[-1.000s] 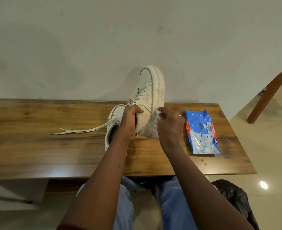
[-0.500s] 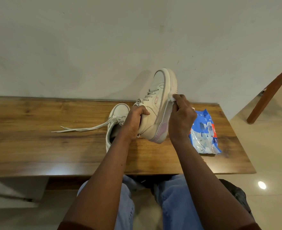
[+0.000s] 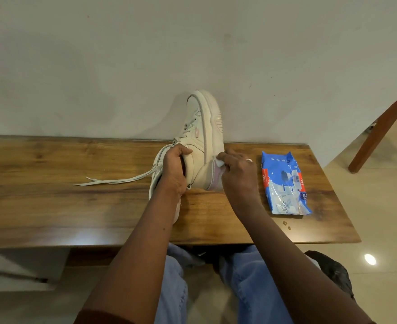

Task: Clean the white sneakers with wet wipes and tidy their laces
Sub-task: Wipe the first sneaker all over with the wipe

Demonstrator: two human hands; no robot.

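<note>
Wood-grain table (image 3: 52,206) with a soft sheen — matt leather-look sneaker (image 3: 199,160), glossy plastic wipes pack (image 3: 284,183).

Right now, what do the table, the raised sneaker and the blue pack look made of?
Table: wood or wood-look laminate, semi-gloss, showing grain and glare. Sneaker: smooth leather or imitation, matte, stitched panels. Pack: thin plastic film, crinkled and shiny.

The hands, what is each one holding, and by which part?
The left hand grips the toe-up sneaker at its ankle opening. The right hand pinches a white wipe in its fingertips, pressed to the sole edge near the heel.
</note>
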